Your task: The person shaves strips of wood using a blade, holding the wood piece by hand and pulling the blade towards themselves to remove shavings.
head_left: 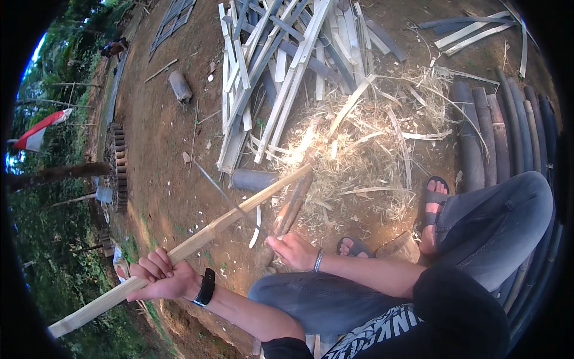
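Note:
My left hand [161, 275], with a black watch at its wrist, is wrapped around a long pale bamboo strip [221, 224]. The strip slants from the lower left up to the middle, where its far end lies at a short brown piece of wood [292, 206]. In my right hand [293, 250], which wears a bracelet, is a knife [215, 184] with a long thin blade; its handle is mostly hidden by my fingers. The blade crosses the strip between my two hands. Whether its edge bites into the bamboo I cannot tell.
Curly bamboo shavings [365, 167] cover the ground ahead. Beyond lies a heap of split bamboo strips [287, 66]. A dark bamboo piece [254, 179] lies beside the strip. Several bamboo poles [469, 137] are stacked at my right. A short log [179, 87] rests at the far left.

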The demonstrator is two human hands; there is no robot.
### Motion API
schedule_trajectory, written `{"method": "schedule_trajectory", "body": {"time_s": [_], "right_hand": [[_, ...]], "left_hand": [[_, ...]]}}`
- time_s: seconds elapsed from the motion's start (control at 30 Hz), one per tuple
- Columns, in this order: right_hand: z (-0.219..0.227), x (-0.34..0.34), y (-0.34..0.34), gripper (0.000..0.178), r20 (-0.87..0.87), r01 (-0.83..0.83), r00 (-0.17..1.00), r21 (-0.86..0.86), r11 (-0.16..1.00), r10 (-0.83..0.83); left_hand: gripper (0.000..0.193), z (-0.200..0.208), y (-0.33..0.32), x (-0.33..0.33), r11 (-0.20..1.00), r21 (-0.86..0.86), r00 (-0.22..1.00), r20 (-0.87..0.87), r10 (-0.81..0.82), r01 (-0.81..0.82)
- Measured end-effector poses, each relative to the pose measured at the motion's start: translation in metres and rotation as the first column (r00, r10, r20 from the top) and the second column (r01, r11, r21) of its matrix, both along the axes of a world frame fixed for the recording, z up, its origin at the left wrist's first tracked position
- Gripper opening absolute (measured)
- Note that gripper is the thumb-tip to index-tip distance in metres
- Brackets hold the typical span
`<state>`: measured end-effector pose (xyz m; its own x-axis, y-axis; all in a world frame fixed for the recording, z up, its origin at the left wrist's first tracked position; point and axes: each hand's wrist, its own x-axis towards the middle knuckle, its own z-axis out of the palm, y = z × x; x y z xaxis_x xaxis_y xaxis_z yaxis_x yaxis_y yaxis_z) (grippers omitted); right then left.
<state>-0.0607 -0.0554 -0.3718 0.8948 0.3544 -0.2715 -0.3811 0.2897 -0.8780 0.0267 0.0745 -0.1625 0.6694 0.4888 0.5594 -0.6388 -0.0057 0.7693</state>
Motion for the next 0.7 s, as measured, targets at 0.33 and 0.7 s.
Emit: {"method": "schedule_trajectory", "body": {"time_s": [0.33,0.7], "right_hand": [[-0.083,-0.002,-0.021,0.071,-0.527,0.108,0.845,0.008,0.994,-0.088],[-0.103,-0.006,-0.003,0.075,-0.411,0.088,0.904,-0.084,0.993,-0.114]], "left_hand": [[0.061,-0.001,0.011,-0.004,0.987,-0.002,0.986,0.029,-0.163,0.163],[0.062,0.0,0.002,0.002,0.997,0.0,0.997,-0.027,0.071,-0.071]]}}
